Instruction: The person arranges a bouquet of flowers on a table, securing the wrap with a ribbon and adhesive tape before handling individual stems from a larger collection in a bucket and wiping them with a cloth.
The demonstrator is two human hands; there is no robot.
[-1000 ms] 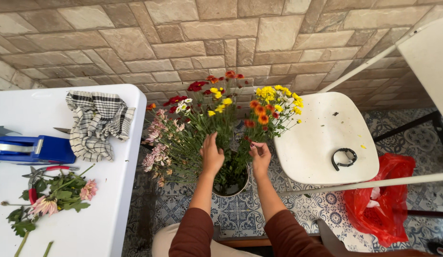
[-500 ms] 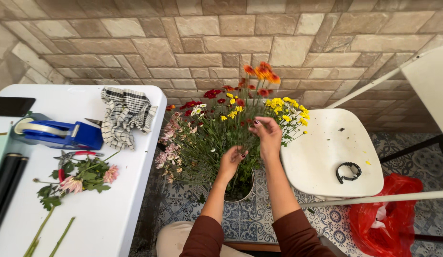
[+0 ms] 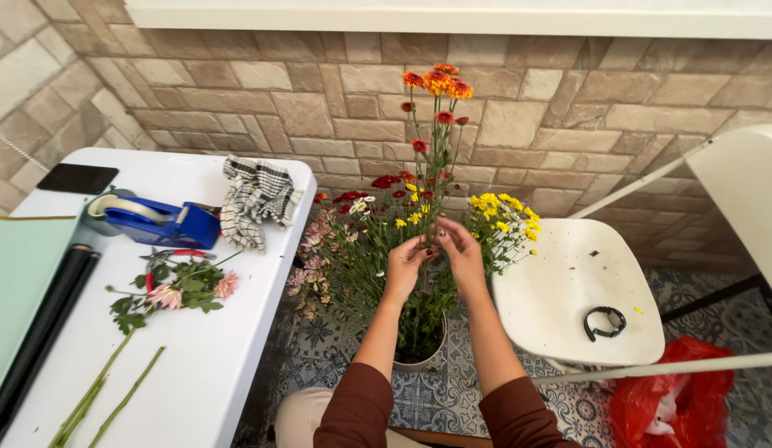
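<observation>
Above a bucket (image 3: 419, 353) of mixed chrysanthemums on the tiled floor, the left hand (image 3: 405, 267) and right hand (image 3: 462, 249) pinch an orange-flowered stem (image 3: 437, 124), raised upright between white table (image 3: 228, 332) and chair (image 3: 569, 290).

Looks like a small flower-arranging corner at a home patio: a bucket of mixed chrysanthemums (image 3: 403, 241) on patterned floor tiles (image 3: 452, 390), stone-brick wall (image 3: 320, 108), cut stems (image 3: 120, 390) and tape dispenser (image 3: 153, 222) near the worktop's (image 3: 220, 348) far edge.
</observation>
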